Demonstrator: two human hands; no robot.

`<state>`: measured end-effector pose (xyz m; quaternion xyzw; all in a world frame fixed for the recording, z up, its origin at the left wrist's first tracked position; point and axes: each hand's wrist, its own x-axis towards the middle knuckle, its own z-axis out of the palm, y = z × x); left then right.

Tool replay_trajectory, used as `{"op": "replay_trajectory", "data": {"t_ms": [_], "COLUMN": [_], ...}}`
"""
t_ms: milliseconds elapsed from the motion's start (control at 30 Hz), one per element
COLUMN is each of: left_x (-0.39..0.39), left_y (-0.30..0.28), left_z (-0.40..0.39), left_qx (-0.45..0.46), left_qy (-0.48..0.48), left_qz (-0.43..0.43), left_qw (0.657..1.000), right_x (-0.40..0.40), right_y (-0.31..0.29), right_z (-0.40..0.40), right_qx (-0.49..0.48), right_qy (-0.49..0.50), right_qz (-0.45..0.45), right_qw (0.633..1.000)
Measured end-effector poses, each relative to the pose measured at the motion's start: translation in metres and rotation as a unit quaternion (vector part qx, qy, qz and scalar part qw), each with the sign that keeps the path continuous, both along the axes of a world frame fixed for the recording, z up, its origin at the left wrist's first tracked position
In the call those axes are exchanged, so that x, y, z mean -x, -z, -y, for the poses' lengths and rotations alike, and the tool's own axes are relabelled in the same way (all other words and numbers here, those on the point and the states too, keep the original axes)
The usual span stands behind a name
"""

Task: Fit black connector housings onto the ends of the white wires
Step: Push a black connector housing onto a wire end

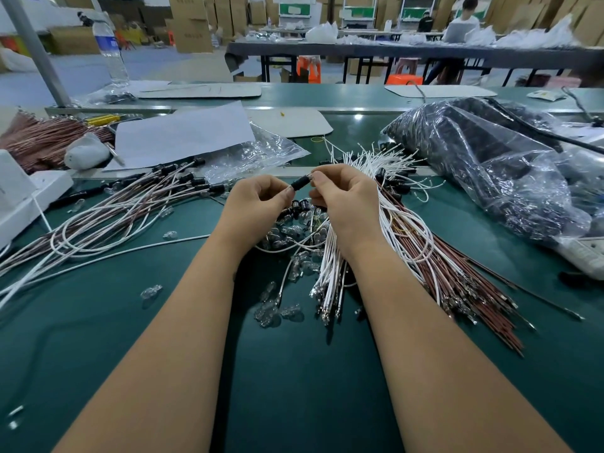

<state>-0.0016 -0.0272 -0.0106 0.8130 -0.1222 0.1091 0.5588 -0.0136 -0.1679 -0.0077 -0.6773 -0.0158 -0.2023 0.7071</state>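
Left grip: the left hand (258, 194) is curling its fingers and pinching one end of a black connector housing (300, 184) between thumb and fingertips.
Right grip: the right hand (343, 194) is clamping its thumb and forefinger on the other end of the same housing, with something small and clear showing at the pinch; what it is cannot be told.
Housing position: it is hanging in the air between the two hands, lying roughly level, above the middle of the green surface (294, 387).
White wires: a loose bundle of white wires (330, 273) is lying under and beside the right wrist, fanning away toward the far side, with metal terminals at the near ends.
Brown wires: a bundle of brown wires (464, 279) is lying touching the white ones on their right.
Bulbs: small clear bulbs (277, 310) are lying scattered below the hands, some touching the white wires.
Loose housings: a few black housings (299, 204) are sitting just under the hands.
Finished leads: wires already carrying black housings (137, 204) are spreading out to the left.
Bag: a clear plastic bag of black parts (490, 158) is resting at the far right.
Paper: a white sheet (183, 135) is lying at the far left.
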Motion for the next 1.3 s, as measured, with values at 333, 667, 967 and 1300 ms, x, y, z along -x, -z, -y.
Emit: {"op": "replay_trajectory", "data": {"t_ms": [333, 667, 967, 1300], "left_x": [0.0, -0.003, 0.0, 0.003], "left_y": [0.003, 0.004, 0.005, 0.001], "left_z": [-0.006, -0.009, -0.003, 0.0], "left_qx": [0.007, -0.019, -0.027, 0.034], "left_qy": [-0.006, -0.055, -0.035, 0.038], "left_qz": [0.014, 0.099, 0.078, 0.057], "left_qw": [1.0, 0.993, 0.996, 0.997], "right_x": [0.001, 0.003, 0.001, 0.004], "right_y": [-0.003, -0.003, 0.001, -0.003], "right_z": [0.005, 0.004, 0.004, 0.005], "right_qx": [-0.034, 0.008, 0.04, -0.034], "right_qy": [0.011, -0.001, -0.008, -0.043], "right_qz": [-0.026, -0.033, -0.044, 0.008], "right_qw": [0.999, 0.999, 0.998, 0.998]}}
